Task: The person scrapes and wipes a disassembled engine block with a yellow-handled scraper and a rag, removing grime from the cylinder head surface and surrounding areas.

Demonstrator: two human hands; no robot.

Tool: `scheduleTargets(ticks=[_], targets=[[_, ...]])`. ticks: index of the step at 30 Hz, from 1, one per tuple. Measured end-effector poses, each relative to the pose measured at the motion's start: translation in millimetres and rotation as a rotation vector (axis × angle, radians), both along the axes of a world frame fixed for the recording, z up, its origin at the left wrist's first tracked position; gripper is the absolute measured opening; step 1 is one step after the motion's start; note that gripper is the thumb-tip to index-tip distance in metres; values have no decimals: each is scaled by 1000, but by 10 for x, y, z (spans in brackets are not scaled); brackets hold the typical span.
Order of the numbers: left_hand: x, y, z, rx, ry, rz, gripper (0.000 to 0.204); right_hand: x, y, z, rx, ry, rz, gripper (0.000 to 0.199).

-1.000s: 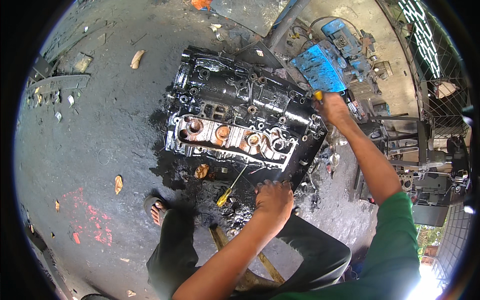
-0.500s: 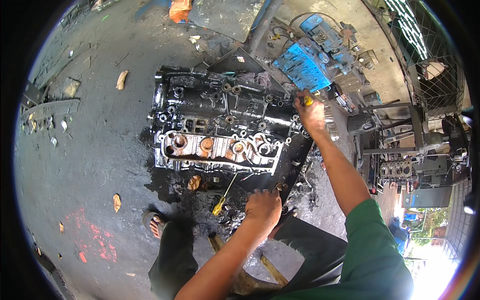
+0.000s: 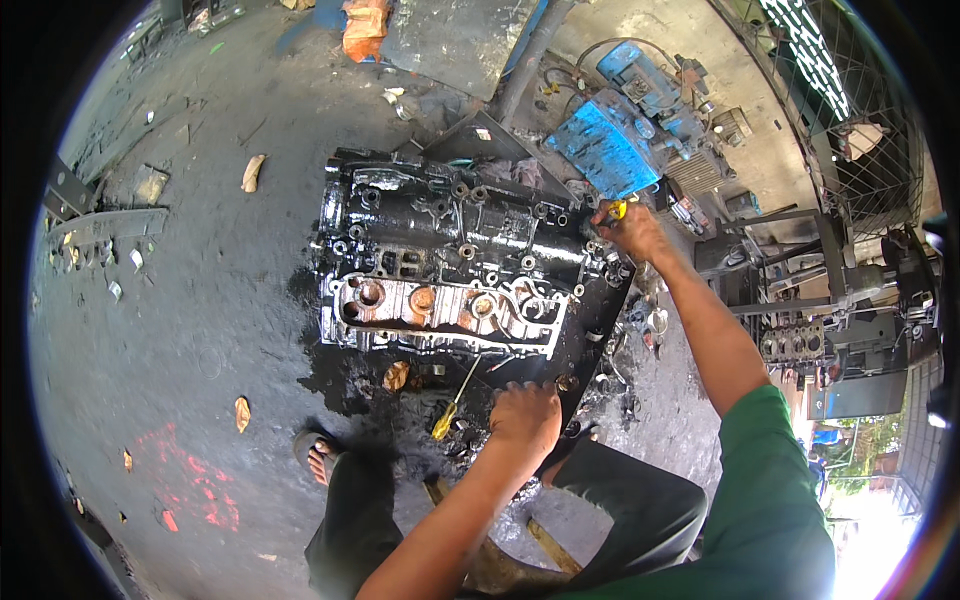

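Observation:
An oily black engine block (image 3: 448, 232) lies on its side on the floor in front of me, its near face showing bare pale metal with rusty patches. At its far right corner, my right hand (image 3: 632, 230) is closed around a yellow-handled tool (image 3: 617, 210). The working end of that tool is too small and dark to make out. My left hand (image 3: 527, 412) is closed with curled fingers, below the block's near right corner. What it holds, if anything, is hidden. A screwdriver (image 3: 446, 420) with a yellow handle lies left of it, its shaft pointing toward the block.
Dark oil wets the floor around the block, with a dry brown leaf (image 3: 396, 375) close by. Beyond its right end stands a blue machine (image 3: 605, 140). Metal racks (image 3: 780, 260) are at the right. My feet and a wooden stool (image 3: 548, 545) are near me.
The whole view has shifted a little, the block appearing slightly lower and to the right. My right hand has turned slightly with the yellow-handled tool. The left hand stays in place.

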State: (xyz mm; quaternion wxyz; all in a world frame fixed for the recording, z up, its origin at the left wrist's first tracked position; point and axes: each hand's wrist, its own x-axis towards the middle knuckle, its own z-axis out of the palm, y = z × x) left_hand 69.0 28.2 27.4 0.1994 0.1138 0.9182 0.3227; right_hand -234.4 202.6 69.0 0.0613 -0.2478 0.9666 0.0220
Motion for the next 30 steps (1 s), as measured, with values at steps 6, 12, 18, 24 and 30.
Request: scheduleTargets(ticks=[6,12,18,24,30], targets=[[-4,-88,35,14,13,39,26,2,-160,479,141,76,-59,23],[-59,33,-13,0,62,12,23,213,-546,10,-700,167,35,17],[-44,59,-49,-34,17,-51,24,353,-268,-517,-601,212,-84,19],[-45,2,-20,-28,23,-29,26,372,-313,-11,-243,65,-221,21],[-65,45,-5,-33,12,-30,25,229,-635,7,-502,205,94,16]])
